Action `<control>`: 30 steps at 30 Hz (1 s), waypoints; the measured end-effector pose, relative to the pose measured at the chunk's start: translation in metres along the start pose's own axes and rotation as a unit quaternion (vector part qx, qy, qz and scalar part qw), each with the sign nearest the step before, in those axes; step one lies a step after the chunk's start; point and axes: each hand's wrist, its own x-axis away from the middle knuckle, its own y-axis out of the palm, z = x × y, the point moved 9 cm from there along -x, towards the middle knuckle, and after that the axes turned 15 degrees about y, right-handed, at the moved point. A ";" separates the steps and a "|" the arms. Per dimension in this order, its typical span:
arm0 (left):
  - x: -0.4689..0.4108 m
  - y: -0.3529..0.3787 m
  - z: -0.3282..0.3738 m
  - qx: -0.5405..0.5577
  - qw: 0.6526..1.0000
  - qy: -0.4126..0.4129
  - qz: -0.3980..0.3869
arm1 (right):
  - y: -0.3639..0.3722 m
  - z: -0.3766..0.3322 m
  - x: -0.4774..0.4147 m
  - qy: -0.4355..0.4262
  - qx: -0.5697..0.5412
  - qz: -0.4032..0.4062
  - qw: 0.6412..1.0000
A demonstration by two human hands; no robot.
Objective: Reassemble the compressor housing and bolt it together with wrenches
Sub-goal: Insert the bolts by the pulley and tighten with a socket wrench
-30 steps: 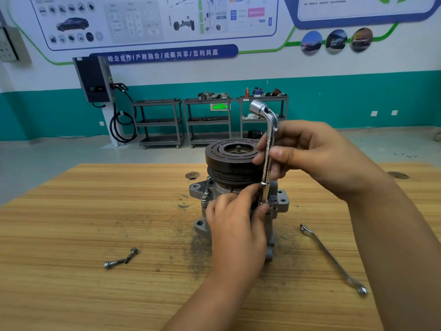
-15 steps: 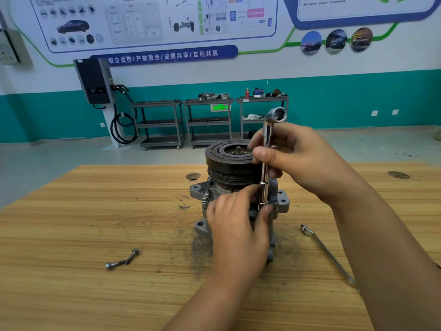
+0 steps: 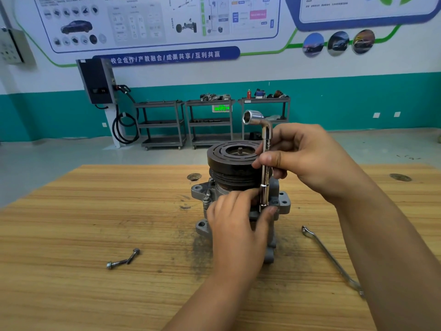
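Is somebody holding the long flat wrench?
No, the flat wrench lies on the table; the right hand grips the bent socket wrench instead.

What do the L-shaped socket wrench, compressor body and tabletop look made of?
L-shaped socket wrench: likely chromed steel, mirror-bright highlights. Compressor body: probably cast aluminium, matte pale grey. Tabletop: wood or wood-look laminate, streaky grain; cannot tell which.

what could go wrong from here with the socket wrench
The L-shaped socket wrench stands upright on the compressor flange, pinched by the right hand; tilted, it may slip off. The left hand pinches its lower end, so a slip could nip fingers. Two loose bolts could get forgotten.
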 end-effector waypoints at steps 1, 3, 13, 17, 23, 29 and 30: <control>0.000 0.000 -0.001 0.001 1.000 -0.004 0.002 | -0.001 0.000 0.000 -0.003 0.002 0.006 1.000; 0.001 -0.001 -0.001 0.002 1.000 -0.011 0.005 | -0.001 -0.002 0.001 -0.012 0.007 0.018 1.000; 0.002 0.003 -0.002 0.012 0.998 -0.038 -0.042 | 0.009 -0.022 0.010 -0.093 -0.067 -0.041 0.992; 0.001 0.004 -0.002 0.010 0.997 -0.041 -0.062 | 0.012 -0.014 0.006 -0.077 -0.071 -0.041 0.994; 0.001 0.003 -0.001 0.006 0.997 -0.040 -0.058 | 0.014 -0.009 0.001 -0.063 -0.112 -0.036 0.991; 0.000 0.000 0.004 0.001 0.999 -0.007 -0.040 | 0.003 -0.013 -0.003 -0.085 -0.117 -0.020 0.989; 0.000 0.000 0.004 -0.002 0.999 -0.003 -0.037 | 0.004 -0.015 -0.003 -0.097 -0.118 -0.031 0.988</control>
